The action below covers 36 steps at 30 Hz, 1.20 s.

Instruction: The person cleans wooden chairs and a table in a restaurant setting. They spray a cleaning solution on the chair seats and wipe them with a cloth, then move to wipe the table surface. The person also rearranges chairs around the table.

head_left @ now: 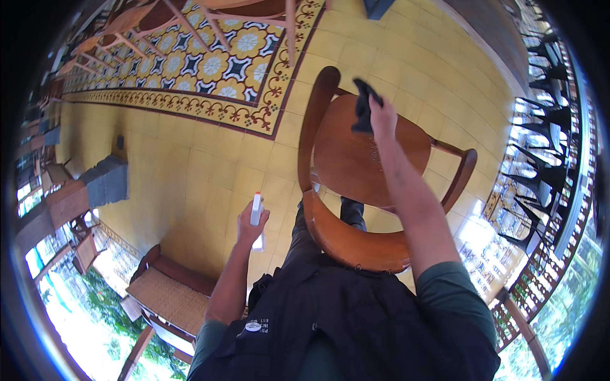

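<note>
A round-seated wooden chair [356,159] with a curved backrest stands right in front of me on the yellow tiled floor. My right hand [383,117] reaches over the seat's far edge and grips a dark cloth [365,105] that rests against the wood. At my left side, away from the chair, my left hand [249,225] holds a small white spray bottle [256,209] upright. My dark trouser leg shows under the chair's backrest.
A patterned tile section [210,63] with more wooden chair legs lies at the far left. A dark grey block [105,181] and a wooden bench with a woven seat [165,292] are at my left. Black chairs [540,127] line the railing on the right.
</note>
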{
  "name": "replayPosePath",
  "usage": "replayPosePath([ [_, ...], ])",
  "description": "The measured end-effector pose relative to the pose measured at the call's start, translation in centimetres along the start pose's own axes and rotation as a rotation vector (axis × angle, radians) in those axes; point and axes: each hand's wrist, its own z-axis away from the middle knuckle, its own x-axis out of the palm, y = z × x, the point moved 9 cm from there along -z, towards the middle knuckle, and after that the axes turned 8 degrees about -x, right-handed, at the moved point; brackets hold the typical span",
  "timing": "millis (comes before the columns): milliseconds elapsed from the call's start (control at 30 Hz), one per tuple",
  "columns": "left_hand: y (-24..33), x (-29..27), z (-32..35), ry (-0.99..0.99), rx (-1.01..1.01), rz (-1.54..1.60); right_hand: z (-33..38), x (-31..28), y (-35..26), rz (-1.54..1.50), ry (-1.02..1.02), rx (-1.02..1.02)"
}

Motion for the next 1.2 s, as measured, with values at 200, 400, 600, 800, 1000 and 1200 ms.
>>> replayPosePath([
  [200, 11.6, 3.4, -8.3, 0.147, 0.207, 0.209, 15.3, -10.5, 22.0, -0.277, 0.405, 0.588],
  [400, 21.1, 6.2, -14.1, 0.492, 0.247, 0.124, 10.3, -15.4, 28.9, 0.263, 0.033, 0.165],
  [600, 22.1, 8.6, -16.7, 0.679, 0.106, 0.215, 7.1, -12.8, 33.2, 0.482, -0.007, 0.344],
  [800, 22.9, 8.9, -17.7, 0.665, 0.113, 0.146, 4.3, -5.4, 28.9, 0.796, 0.214, 0.62],
  [1000, 22.2, 9.1, -18.2, 0.672, 0.051, 0.134, 1.0, 15.2, 11.7, 0.633, -0.265, -0.308],
  [1200, 22.7, 8.9, -18.1, 0.678, 0.105, 0.077, 12.0, 15.1, 9.4, 0.198, -0.897, -0.957],
])
